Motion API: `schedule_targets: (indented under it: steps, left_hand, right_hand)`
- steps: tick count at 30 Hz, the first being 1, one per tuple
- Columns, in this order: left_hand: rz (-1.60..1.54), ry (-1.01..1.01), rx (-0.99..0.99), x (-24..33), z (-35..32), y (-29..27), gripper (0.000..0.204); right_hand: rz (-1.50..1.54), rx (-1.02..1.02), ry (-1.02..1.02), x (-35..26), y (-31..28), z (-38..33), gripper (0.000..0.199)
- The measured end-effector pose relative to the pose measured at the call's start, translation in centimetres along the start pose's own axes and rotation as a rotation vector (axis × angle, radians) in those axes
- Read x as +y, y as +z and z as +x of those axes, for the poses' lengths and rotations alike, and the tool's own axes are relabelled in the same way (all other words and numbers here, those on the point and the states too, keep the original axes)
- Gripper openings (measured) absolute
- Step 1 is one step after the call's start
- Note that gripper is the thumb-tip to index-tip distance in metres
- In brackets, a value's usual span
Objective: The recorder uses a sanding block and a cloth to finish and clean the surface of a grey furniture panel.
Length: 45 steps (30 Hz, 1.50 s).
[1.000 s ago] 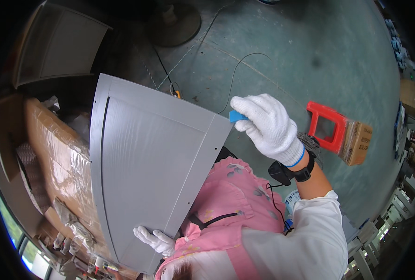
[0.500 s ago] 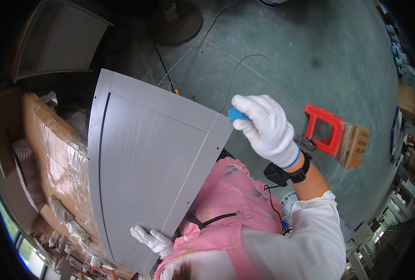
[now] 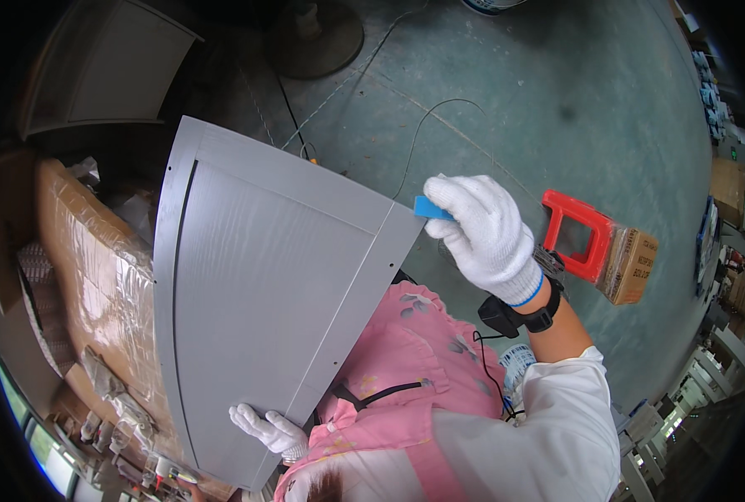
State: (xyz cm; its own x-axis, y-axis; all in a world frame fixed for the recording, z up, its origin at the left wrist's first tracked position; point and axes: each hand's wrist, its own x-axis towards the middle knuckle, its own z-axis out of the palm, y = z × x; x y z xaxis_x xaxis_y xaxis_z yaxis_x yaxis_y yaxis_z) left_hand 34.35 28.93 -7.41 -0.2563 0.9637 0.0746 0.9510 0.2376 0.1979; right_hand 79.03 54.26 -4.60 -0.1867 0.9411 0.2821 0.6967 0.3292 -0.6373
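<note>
A large grey cabinet door panel (image 3: 264, 293) with a recessed centre stands tilted in front of me. My left hand (image 3: 270, 430), in a white glove, grips its lower edge near my pink apron. My right hand (image 3: 483, 232), also gloved, is shut on a small blue tool (image 3: 430, 207) whose tip touches the panel's upper right corner.
A stack wrapped in brown paper and clear film (image 3: 88, 284) lies to the left. Another grey panel (image 3: 109, 67) leans at top left. A red stool (image 3: 580, 234) and a cardboard box (image 3: 632, 266) sit on the green floor, with thin cables (image 3: 439, 113) and a fan base (image 3: 314, 38).
My right hand with the blue tool has stayed at the panel's upper right corner; the view shifted slightly. My left hand still holds the lower edge.
</note>
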Motion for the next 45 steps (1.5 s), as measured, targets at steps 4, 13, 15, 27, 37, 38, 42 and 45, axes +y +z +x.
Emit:
schedule_targets:
  steps: [4,13,15,27,37,38,42,45]
  left_hand:
    - [0.008,0.013,-0.016,-0.1,0.1,0.0,0.053]
    - [-0.036,-0.031,0.009,-0.1,-0.2,0.4,0.055]
    - [0.010,0.068,0.020,-1.5,-0.4,0.7,0.056]
    - [0.092,0.209,0.027,-3.1,-0.9,1.0,0.056]
    - [0.044,0.181,0.045,-3.2,-0.9,1.2,0.055]
    - [0.063,0.222,0.061,-3.5,-0.9,1.4,0.055]
    - [0.082,0.121,0.043,-1.2,-0.1,1.0,0.053]
    - [0.040,0.469,0.247,1.9,2.2,1.6,0.052]
  right_hand:
    - [0.009,0.012,0.071,0.4,-0.5,-0.5,0.034]
    - [0.087,0.113,0.222,0.2,0.2,-0.2,0.033]
    - [0.057,0.092,0.167,0.1,0.2,0.2,0.032]
    - [-0.006,-0.016,0.094,-0.5,-1.1,0.5,0.033]
    - [0.170,0.121,0.409,0.3,0.1,-4.2,0.033]
    - [0.375,0.204,0.547,0.2,0.4,-4.2,0.033]
    - [0.969,0.379,0.940,-0.3,2.4,-3.7,0.035]
    - [1.197,0.335,0.981,-0.2,3.7,-3.8,0.039]
